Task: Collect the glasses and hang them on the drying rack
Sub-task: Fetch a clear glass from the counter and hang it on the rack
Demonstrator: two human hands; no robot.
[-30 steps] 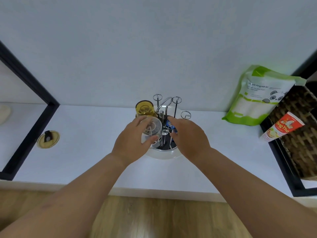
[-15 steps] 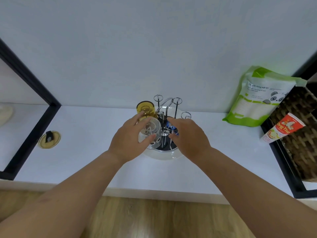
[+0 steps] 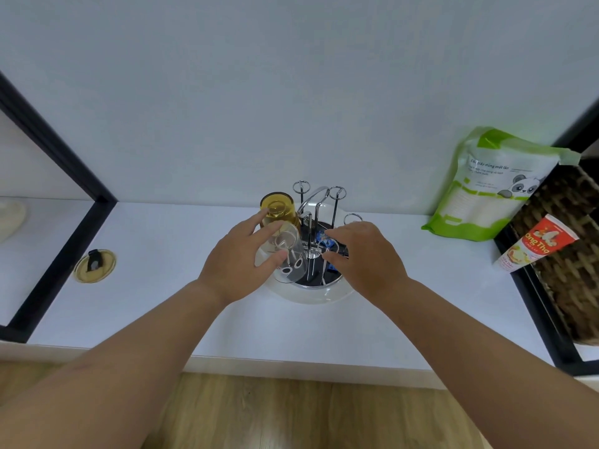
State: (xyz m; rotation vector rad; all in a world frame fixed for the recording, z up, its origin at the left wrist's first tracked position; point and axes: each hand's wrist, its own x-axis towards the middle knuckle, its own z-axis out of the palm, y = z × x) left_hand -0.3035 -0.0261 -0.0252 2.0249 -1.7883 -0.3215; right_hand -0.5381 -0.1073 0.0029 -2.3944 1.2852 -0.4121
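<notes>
We see a round drying rack (image 3: 311,288) of shiny chrome wire on the smooth white counter (image 3: 168,303), standing in a white dish-shaped base, with thin upright pegs that end in small rings. An amber glass (image 3: 278,210), cylindrical and see-through, hangs upside down on a peg at the back left. A clear glass (image 3: 290,254), also upside down and a little tilted, sits over a peg at the front left of the rack.

Compared with half a second ago, the clear glass stays on the same peg and our hands are almost in the same place; the right fingers now reach a little further into the rack.

Our left hand (image 3: 240,260) curls around the clear glass, thumb at its near side and fingers over its base. Our right hand (image 3: 363,254) is half open, its fingers bent down among the wire pegs; we cannot tell if they pinch something.

At the right, a soft green and white pouch (image 3: 486,186) leans on the wall beside a woven basket (image 3: 570,254).
</notes>
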